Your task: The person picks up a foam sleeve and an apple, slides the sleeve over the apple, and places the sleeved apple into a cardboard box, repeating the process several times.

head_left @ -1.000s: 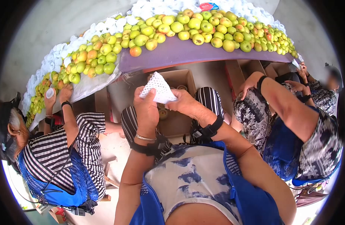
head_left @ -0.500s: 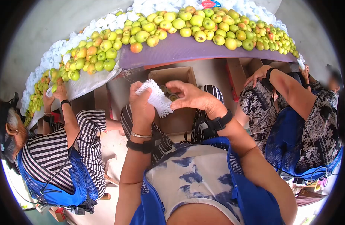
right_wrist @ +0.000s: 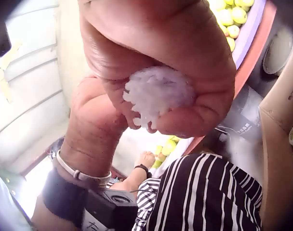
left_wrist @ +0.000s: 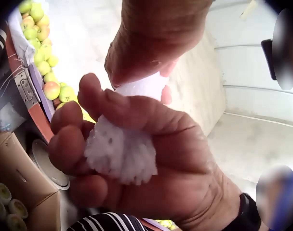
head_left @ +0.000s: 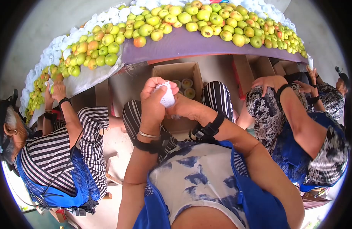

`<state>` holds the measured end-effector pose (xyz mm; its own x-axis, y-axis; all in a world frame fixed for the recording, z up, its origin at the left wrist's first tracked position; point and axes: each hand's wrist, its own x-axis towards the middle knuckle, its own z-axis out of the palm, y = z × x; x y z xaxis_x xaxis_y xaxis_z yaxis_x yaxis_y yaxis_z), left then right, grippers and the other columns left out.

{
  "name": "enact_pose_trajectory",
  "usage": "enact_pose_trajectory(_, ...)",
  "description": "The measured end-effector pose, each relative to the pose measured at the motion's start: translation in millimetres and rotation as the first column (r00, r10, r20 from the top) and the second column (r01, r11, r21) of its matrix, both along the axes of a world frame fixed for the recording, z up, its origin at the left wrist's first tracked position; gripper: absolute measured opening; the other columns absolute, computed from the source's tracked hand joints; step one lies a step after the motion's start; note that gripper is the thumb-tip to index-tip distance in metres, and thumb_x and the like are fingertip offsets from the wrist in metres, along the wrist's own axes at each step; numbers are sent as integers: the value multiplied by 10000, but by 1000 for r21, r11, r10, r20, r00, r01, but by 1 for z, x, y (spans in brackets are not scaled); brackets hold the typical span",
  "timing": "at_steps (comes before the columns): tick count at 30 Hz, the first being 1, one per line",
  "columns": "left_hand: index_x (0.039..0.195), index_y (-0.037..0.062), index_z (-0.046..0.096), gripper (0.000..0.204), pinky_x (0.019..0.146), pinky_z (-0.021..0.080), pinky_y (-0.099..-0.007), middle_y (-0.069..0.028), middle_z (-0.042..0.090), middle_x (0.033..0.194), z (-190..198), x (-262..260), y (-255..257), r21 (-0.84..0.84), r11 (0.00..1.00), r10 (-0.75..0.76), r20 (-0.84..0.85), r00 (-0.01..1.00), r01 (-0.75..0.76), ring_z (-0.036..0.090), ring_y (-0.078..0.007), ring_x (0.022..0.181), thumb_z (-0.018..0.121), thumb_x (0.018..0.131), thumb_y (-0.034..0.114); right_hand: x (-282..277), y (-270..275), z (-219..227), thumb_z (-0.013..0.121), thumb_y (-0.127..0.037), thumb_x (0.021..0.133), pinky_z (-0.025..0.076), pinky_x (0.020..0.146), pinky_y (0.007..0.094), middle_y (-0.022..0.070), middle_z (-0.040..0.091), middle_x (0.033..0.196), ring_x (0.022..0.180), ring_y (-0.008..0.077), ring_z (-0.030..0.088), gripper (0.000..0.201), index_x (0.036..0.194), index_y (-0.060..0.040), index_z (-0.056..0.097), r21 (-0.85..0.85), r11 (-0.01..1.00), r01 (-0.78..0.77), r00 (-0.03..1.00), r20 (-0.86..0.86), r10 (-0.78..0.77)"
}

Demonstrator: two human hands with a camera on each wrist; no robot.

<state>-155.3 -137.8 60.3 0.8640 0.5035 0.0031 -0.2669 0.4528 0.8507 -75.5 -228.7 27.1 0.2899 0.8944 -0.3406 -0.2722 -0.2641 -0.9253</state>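
My left hand (head_left: 151, 105) grips a white foam net sleeve (head_left: 168, 98) above my lap; the left wrist view shows the crumpled foam (left_wrist: 120, 151) between its thumb and curled fingers. Close against it on the right, my right hand (head_left: 185, 107) has its fingers curled round white foam too. In the right wrist view the frilled foam edge (right_wrist: 158, 94) sticks out from under the curled fingers of the right hand (right_wrist: 185, 57). Whether both hands grip one and the same sleeve cannot be told.
Many green and red apples (head_left: 183, 17) and white foam nets (head_left: 50, 53) lie along the purple-covered table (head_left: 183, 45). Below stands a cardboard box (head_left: 176, 69) holding netted fruit (head_left: 187, 83). People sit at left (head_left: 57, 152) and right (head_left: 298, 133).
The foam, spread out earlier, is bunched up in my hands. My right hand came away from it with fingers apart, then moved back left against my left hand and curled.
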Motion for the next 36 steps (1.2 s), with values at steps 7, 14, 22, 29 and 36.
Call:
enact_pose_trajectory(7, 840, 16, 569, 246, 514, 364, -220, 7, 451, 592, 1, -8, -6, 128, 991, 44, 37, 998, -48, 401, -66, 540, 458, 937, 213, -17, 23, -65, 591, -172, 768, 481, 668, 394, 141, 626, 768, 768, 322, 617, 193, 925, -61, 578, 295, 953, -64, 677, 714, -176)
enact_pose_trajectory(14, 760, 26, 572, 297, 468, 227, -192, 76, 334, 536, 24, -23, -34, 379, 924, 88, -77, 993, -52, 285, -20, 496, 432, 948, 208, -25, 20, -32, 558, -272, 774, 492, 672, 413, 149, 598, 948, 848, 347, 594, 254, 980, -125, 533, 193, 981, 23, 590, 790, -169)
enact_pose_trajectory(22, 1146, -64, 484, 484, 971, 376, -417, -226, 548, 1161, 46, -70, 15, 478, 813, 212, 290, 933, -333, 496, -287, 1154, 406, 942, 368, -20, 14, -49, 592, -181, 813, 446, 587, 300, 11, 529, 729, 672, 147, 526, 132, 834, -58, 547, 469, 873, 137, 772, 501, -391)
enact_pose_trajectory(29, 1084, 87, 571, 306, 695, 487, -297, -18, 619, 937, -112, -219, 86, 311, 862, 506, -499, 703, -400, 595, -132, 845, 534, 870, 302, 13, -53, -18, 587, -235, 845, 339, 404, 244, -30, 415, 558, 446, 78, 376, 179, 803, -72, 525, 89, 892, 443, 892, 57, -449)
enact_pose_trajectory(36, 913, 15, 638, 282, 604, 454, -296, -32, 629, 798, -320, -360, -22, 218, 863, 151, -972, 179, 457, 575, -147, 669, 544, 836, 269, 26, -62, 3, 601, -329, 847, 327, 462, 255, -19, 383, 544, 459, 103, 361, 290, 829, -55, 510, 127, 867, 482, 876, -65, -477)
